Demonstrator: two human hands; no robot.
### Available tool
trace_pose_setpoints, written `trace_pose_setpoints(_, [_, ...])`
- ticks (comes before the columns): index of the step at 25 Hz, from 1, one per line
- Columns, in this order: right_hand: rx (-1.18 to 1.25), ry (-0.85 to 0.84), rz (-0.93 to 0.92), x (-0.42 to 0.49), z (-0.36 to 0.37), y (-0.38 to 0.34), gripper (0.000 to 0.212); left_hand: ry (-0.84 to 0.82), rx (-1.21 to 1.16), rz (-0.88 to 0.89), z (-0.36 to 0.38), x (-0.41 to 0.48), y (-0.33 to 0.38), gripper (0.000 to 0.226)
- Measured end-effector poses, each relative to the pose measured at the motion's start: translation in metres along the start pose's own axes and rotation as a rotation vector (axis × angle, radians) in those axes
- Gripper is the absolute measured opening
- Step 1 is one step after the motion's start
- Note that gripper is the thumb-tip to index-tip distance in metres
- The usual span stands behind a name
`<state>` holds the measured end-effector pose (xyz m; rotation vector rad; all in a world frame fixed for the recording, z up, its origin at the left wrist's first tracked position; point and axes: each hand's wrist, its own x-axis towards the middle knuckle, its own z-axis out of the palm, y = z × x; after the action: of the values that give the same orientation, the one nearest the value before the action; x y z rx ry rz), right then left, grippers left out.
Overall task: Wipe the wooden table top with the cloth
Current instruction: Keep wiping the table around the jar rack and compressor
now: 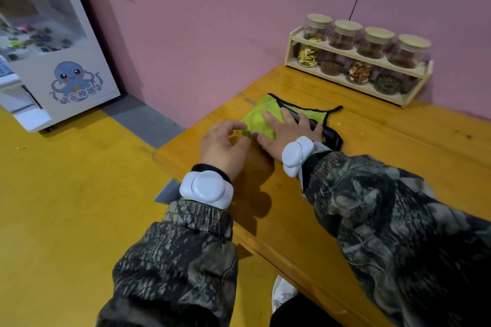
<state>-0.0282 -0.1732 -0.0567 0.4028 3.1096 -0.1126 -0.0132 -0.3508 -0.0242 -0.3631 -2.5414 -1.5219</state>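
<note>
Sleeves [398, 207] are stretching over the table [398, 146] corner; the left hand [221, 146] is pinching the cloth [257, 121], the right hand [288, 131] is pressing it, fingers flat.

the wooden table [398, 156] has a top of long planks, orange-yellow and a little shiny, with a rounded corner at its left end. its far edge stands against the pink wall. a green cloth [261, 121] with black border lies flat on the top near the left end, partly folded, about midway between the near and the far edge. a small wooden rack [358, 57] with two levels stands at the far edge, close to the far left corner, well apart from the cloth.
</note>
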Motion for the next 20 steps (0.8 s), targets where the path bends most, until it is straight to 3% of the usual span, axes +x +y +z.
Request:
trace_pose_setpoints(13, [-0.027,-0.048,0.025,-0.097,-0.015,0.074,0.085,-0.159,-0.12,-0.055,0.045,-0.056,0.051,0.021])
trace_pose_setpoints(16, [-0.055,-0.064,0.044,-0.109,-0.014,0.098,0.075,-0.158,-0.09,0.001,0.057,-0.064,0.055,0.021])
trace_pose_setpoints(20, [0.128,-0.084,0.196,-0.1,-0.024,0.09,0.073,-0.163,-0.107,0.01,0.059,-0.062,0.053,0.019])
